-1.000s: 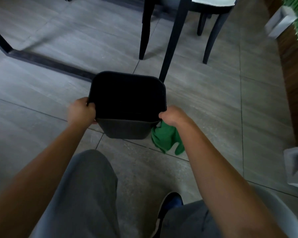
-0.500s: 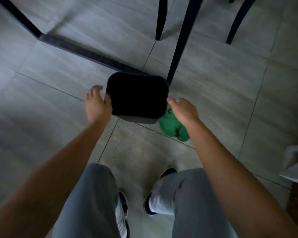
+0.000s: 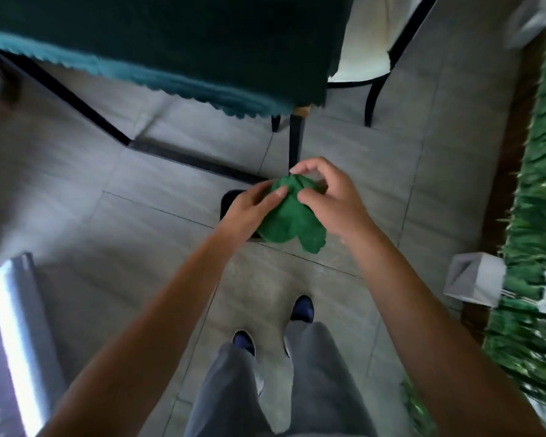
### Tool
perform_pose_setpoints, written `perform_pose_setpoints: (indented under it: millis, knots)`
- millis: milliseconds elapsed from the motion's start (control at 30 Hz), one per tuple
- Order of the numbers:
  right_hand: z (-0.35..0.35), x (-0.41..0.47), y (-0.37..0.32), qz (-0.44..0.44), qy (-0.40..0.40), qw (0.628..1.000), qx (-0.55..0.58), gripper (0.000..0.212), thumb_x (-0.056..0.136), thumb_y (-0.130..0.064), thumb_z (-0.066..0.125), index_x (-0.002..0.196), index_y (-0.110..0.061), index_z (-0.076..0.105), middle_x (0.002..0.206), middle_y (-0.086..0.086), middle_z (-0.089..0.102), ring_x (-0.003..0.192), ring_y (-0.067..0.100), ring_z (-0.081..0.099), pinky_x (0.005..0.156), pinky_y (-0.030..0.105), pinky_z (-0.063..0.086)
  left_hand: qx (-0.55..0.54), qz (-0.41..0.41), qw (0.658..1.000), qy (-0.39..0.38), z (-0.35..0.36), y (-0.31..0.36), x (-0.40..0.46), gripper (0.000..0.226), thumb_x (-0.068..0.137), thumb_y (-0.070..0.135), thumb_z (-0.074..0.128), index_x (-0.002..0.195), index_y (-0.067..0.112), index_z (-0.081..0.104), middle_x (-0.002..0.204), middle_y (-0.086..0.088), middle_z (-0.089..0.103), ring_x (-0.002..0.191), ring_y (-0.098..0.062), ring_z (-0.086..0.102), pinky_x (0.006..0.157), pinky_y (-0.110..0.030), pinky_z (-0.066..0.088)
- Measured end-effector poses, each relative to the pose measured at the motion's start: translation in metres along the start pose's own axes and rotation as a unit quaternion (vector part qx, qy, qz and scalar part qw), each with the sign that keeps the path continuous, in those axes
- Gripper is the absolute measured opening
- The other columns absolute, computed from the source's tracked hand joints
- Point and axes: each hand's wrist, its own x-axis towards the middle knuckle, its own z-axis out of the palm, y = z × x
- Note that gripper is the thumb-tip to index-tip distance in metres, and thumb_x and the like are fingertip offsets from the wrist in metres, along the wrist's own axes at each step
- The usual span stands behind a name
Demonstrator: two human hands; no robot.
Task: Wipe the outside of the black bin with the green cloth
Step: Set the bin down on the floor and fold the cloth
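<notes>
Both hands have left the black bin (image 3: 228, 200); now left hand (image 3: 252, 205) and right hand (image 3: 331, 199) pinch the bunched green cloth (image 3: 292, 220) between them, above the bin.

Crumpled green cloth (image 3: 292, 219) above black bin (image 3: 229, 200)

We note the green cloth (image 3: 292, 219) as soft, matt, nubby fabric; the floor (image 3: 158, 197) as smooth, matt grey tile.

single head-worn view, wide-angle, looking steeply down from standing height, hands (image 3: 297, 200) near mid-frame, floor (image 3: 139, 216) and feet (image 3: 275, 326) below
</notes>
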Motion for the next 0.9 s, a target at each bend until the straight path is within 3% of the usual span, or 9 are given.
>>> perform_pose_setpoints:
  millis: [100,200,267,367,533,600,667,767,900]
  knots:
    - [-0.034,-0.014,-0.044,-0.07,0.046,0.996,-0.029,0.048,0.084,0.001,0.062,0.122,-0.027,0.067,0.127,-0.028,0.062,0.119,-0.001,0.062,0.105,0.026,0.05,0.066,0.027,0.997,0.0,-0.006,0.055,-0.025,0.047,0.084,0.054,0.075,0.114,0.02,0.069,0.105,-0.001,0.076,0.095,-0.015,0.073,0.089,-0.036,0.06]
    - [-0.054,-0.025,-0.075,-0.115,0.062,0.99,-0.053,0.054,0.084,0.003,0.062,0.128,-0.028,0.066,0.134,-0.024,0.063,0.122,0.004,0.063,0.108,0.029,0.05,0.132,0.085,0.987,0.014,-0.003,0.096,-0.048,0.019,0.092,0.038,0.074,0.103,0.024,0.067,0.088,0.007,0.07,0.08,-0.006,0.067,0.072,-0.023,0.056]
    - [-0.062,-0.028,-0.096,-0.138,0.055,0.987,-0.055,0.057,0.083,0.003,0.062,0.129,-0.03,0.064,0.133,-0.024,0.064,0.118,0.004,0.064,0.105,0.027,0.051,0.184,0.121,0.975,0.038,-0.005,0.115,-0.059,0.02,0.094,0.036,0.072,0.101,0.019,0.064,0.08,0.009,0.063,0.072,-0.005,0.06,0.065,-0.022,0.049]
    - [-0.065,-0.028,-0.122,-0.182,0.055,0.981,-0.046,0.056,0.08,0.006,0.062,0.127,-0.025,0.067,0.127,-0.021,0.066,0.112,-0.004,0.062,0.101,0.013,0.046,0.223,0.171,0.956,0.085,-0.01,0.133,-0.071,0.017,0.095,0.03,0.07,0.089,0.02,0.057,0.075,0.009,0.052,0.064,0.001,0.05,0.06,-0.02,0.038]
    - [-0.065,-0.012,-0.148,-0.212,0.086,0.97,-0.086,0.047,0.079,-0.01,0.074,0.12,-0.031,0.066,0.107,-0.013,0.071,0.102,0.003,0.064,0.093,0.023,0.048,0.077,0.222,0.958,0.164,-0.019,0.153,-0.083,0.024,0.097,0.023,0.066,0.078,0.025,0.051,0.064,0.014,0.051,0.06,0.004,0.047,0.059,-0.014,0.036]
    - [-0.066,-0.001,-0.155,-0.174,0.058,0.979,-0.085,0.046,0.08,-0.02,0.079,0.121,-0.036,0.064,0.101,-0.014,0.07,0.095,0.002,0.064,0.085,0.021,0.047,-0.015,0.218,0.964,0.152,-0.025,0.163,-0.084,0.015,0.093,0.028,0.063,0.079,0.03,0.058,0.07,0.018,0.059,0.069,-0.001,0.054,0.068,-0.022,0.044]
    - [-0.068,0.011,-0.16,-0.142,0.023,0.987,-0.064,0.042,0.08,-0.029,0.082,0.117,-0.039,0.065,0.098,-0.016,0.071,0.094,-0.001,0.065,0.084,0.02,0.049,-0.102,0.22,0.962,0.125,-0.035,0.175,-0.081,0.012,0.093,0.029,0.063,0.081,0.027,0.063,0.083,0.003,0.066,0.082,-0.015,0.06,0.077,-0.034,0.049]
    - [-0.066,0.032,-0.157,-0.082,-0.05,0.995,-0.017,0.034,0.081,-0.039,0.084,0.11,-0.042,0.066,0.108,-0.023,0.071,0.105,-0.009,0.063,0.094,0.022,0.052,-0.136,0.22,0.959,0.12,-0.055,0.193,-0.07,0.017,0.093,0.029,0.065,0.083,0.018,0.059,0.085,-0.013,0.058,0.084,-0.024,0.056,0.077,-0.04,0.048]
    - [-0.05,0.062,-0.137,-0.022,-0.147,0.987,0.065,0.036,0.079,-0.045,0.084,0.112,-0.037,0.073,0.117,-0.013,0.076,0.118,0.008,0.068,0.113,0.045,0.048,-0.124,0.221,0.958,0.133,-0.079,0.215,-0.046,0.016,0.096,0.026,0.064,0.081,0.019,0.06,0.082,-0.01,0.06,0.081,-0.024,0.059,0.074,-0.041,0.051]
